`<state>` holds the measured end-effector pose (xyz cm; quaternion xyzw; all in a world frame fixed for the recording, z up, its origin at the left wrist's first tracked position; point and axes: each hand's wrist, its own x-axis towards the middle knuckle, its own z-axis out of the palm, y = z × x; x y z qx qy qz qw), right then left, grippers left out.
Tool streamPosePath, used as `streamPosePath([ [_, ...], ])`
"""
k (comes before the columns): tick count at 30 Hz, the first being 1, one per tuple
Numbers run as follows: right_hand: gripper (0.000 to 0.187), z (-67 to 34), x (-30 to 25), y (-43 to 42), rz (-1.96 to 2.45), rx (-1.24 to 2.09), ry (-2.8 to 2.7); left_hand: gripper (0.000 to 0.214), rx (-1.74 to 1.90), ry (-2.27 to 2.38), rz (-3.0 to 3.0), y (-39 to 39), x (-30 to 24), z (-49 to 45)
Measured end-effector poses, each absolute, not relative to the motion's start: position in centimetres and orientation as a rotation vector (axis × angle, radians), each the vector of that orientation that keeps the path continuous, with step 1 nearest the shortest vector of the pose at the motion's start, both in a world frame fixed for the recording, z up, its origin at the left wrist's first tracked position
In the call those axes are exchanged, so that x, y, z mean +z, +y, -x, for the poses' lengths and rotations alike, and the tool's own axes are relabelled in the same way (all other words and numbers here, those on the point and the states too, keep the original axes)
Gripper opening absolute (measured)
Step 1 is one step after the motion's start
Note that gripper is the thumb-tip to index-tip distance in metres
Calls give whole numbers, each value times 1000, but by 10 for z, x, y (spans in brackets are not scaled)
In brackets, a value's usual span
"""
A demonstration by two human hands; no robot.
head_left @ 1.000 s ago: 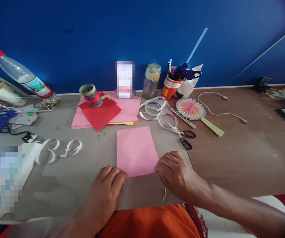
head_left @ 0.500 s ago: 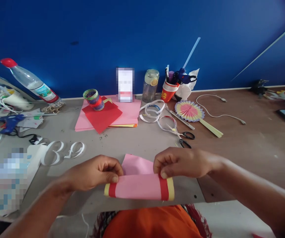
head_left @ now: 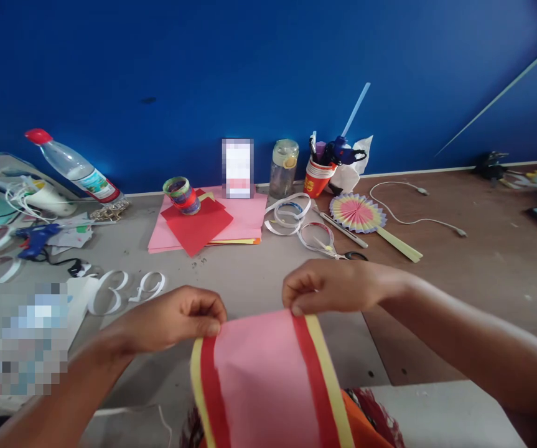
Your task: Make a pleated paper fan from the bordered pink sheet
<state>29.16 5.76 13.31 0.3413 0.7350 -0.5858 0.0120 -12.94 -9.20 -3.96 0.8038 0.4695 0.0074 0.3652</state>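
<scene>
A pink paper sheet (head_left: 268, 379) with red and yellow stripes down both sides hangs in front of me, above the table's near edge. My left hand (head_left: 170, 320) pinches its top left corner between thumb and fingers. My right hand (head_left: 333, 287) pinches the top right corner. The sheet's lower part runs out of the bottom of the view, over my orange clothing (head_left: 366, 429).
A stack of pink and red paper (head_left: 212, 221) lies mid-table with a tape roll (head_left: 182, 195) on it. Scissors (head_left: 338, 252), white ribbon loops (head_left: 289, 214), a paper fan (head_left: 359, 213), a cup of pens (head_left: 318, 174), a jar (head_left: 284, 160), a bottle (head_left: 74, 167), a glue gun (head_left: 35, 236) and a cable (head_left: 417, 219) lie around.
The flat pink sheet was picked up by both hands, turned over and raised, so its striped face now hangs toward me. The camera tilted slightly.
</scene>
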Motion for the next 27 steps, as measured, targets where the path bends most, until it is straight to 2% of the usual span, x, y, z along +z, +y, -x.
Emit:
streamPosePath([
  [2,14,-287,97,69,-1093,-1539,2429,31,27,1198,-2132,3,19,52],
  [4,17,-282,71,73,-1174,-1258,2521,27,27,1182,-2214,63,55,-3],
  [6,20,-277,57,72,-1193,-1034,2574,22,-31,1171,-2286,81,64,-28],
  [10,22,-271,45,68,-1195,-680,2660,21,-96,1196,-2427,62,44,-28],
  [20,17,-273,25,63,-1182,-498,2739,9,-84,1155,-2320,64,33,-23],
  [27,17,-273,22,61,-1147,-386,2767,16,-48,1167,-2384,59,30,-24],
])
